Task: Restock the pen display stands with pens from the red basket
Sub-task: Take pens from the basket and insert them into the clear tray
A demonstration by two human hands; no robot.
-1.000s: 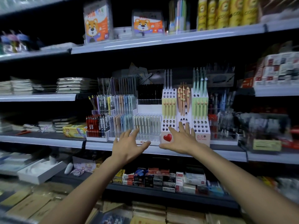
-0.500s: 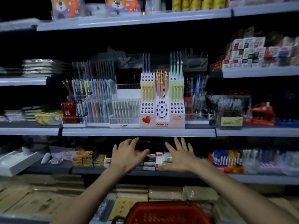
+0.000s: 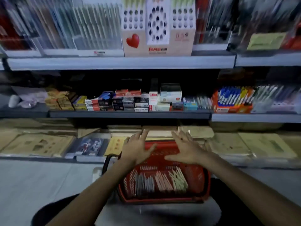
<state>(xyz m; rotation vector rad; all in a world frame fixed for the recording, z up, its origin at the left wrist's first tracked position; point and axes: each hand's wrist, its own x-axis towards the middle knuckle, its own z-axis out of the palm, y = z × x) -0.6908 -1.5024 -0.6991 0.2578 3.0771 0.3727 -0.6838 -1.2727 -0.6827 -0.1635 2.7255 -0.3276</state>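
Note:
A red basket (image 3: 197,181) sits low in front of me, holding grey, pink and pale green pens (image 3: 160,181) laid in rows. My left hand (image 3: 136,150) and my right hand (image 3: 187,150) hover above the basket's far half, fingers spread and straight, holding nothing. High on the shelf stands the white and tan pen display stand (image 3: 157,28) with a red heart and rows of empty holes. Clear pen racks (image 3: 97,28) full of pens stand to its left.
A middle shelf (image 3: 130,114) carries small boxes and a tray of blue pens (image 3: 232,100). The bottom shelf holds flat brown envelopes (image 3: 37,144) and packs. Grey floor lies to the left of the basket. The upper shelf edge (image 3: 122,62) juts out overhead.
The view has tilted down from the display stand to the basket. Both hands have dropped from the stand's base, past the middle shelf, to just above the basket, still spread and holding nothing.

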